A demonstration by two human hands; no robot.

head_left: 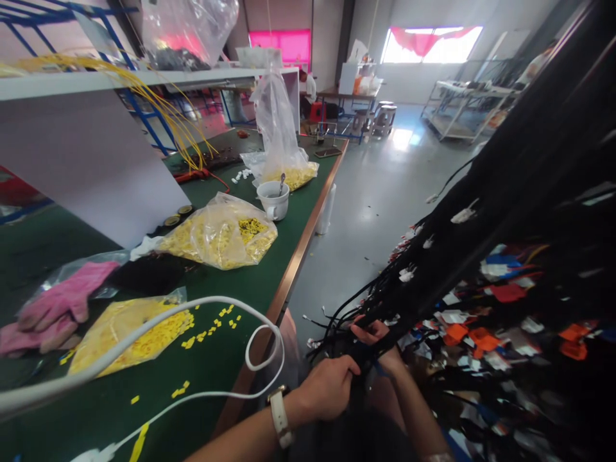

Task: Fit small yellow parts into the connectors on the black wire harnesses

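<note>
Low in front of me, to the right of the bench edge, my left hand [327, 386] is closed round dark cables, its wrist wearing a white-strapped watch [280, 417]. Just beyond it, my right hand [373, 332] has its fingers curled on the same black cables [344, 314]. These belong to a thick black wire harness [447, 224] that slants up to the upper right. Small white connectors [407, 274] dot the harness. Its lower side merges into a dark mass of hanging wires with orange, red, blue and white connectors.
Along my left runs a green-topped bench [212, 353] with a wooden edge. On it are bags of yellow pieces [216, 231], a white cup [274, 200], pink gloves [62, 308] and a looping white cord [226, 300]. Stools [385, 119] and a cart [462, 109] stand farther off.
</note>
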